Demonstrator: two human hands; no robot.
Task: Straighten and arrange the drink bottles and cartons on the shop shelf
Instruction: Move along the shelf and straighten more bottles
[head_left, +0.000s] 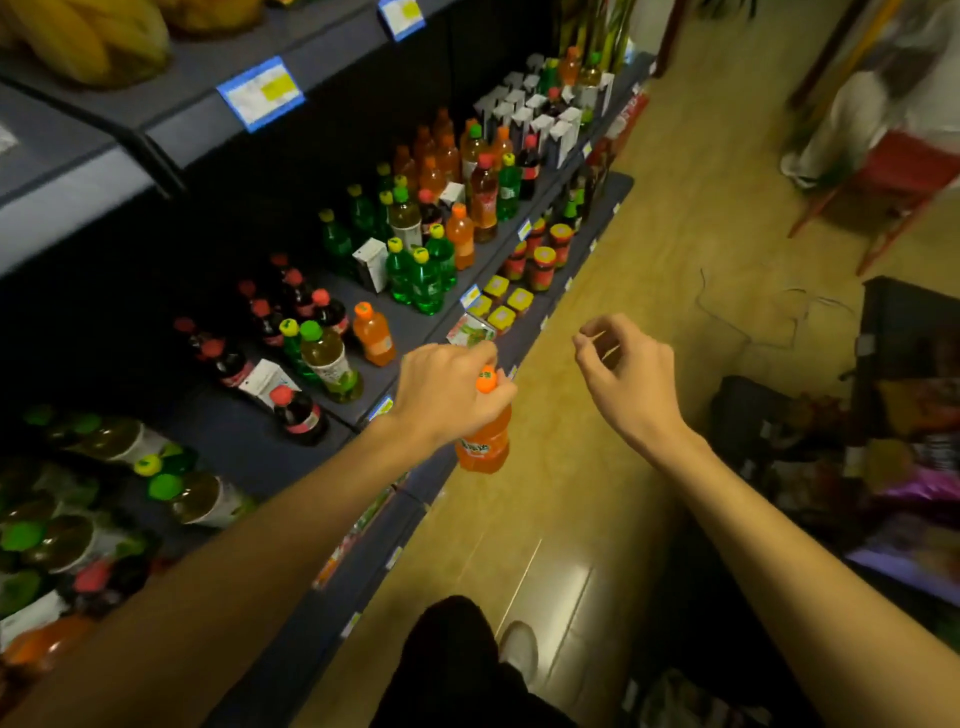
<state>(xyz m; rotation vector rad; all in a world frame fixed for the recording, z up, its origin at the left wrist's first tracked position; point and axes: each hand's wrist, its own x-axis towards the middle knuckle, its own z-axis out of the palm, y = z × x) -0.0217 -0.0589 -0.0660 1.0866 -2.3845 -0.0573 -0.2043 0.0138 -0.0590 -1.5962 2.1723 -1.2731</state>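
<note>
Progress: You are partway through at best. The drink shelf (415, 325) looks mixed and uneven, with colours jumbled together and gaps between groups.
Done so far: The white cartons (540, 117) at the far end stand in fairly tidy rows, and the orange bottles (434, 150) behind them are grouped.
Left to do: Several bottles near you lean or lie over, among them a tea bottle (330, 361) with a green cap and a dark cola bottle (298, 413) with a red cap. A small carton (371, 262) sits askew among the green bottles (426, 275), and another carton (265, 379) lies between the dark ones.
Bottle in hand: The orange soda bottle (483, 439) hangs upright in the air, off the shelf, just beyond its front edge and above the floor (649, 249).
Left hand: Your left hand (449, 392) is closed over the bottle's neck from above, fingers wrapped just under the orange cap.
Right hand: Your right hand (626, 371) holds nothing and floats over the aisle, well apart from the bottle, fingers loosely curled with thumb and forefinger near each other.
Judgement: This bottle probably belongs beside the lone orange bottle (374, 335) at the shelf front, or with the orange group further back.
</note>
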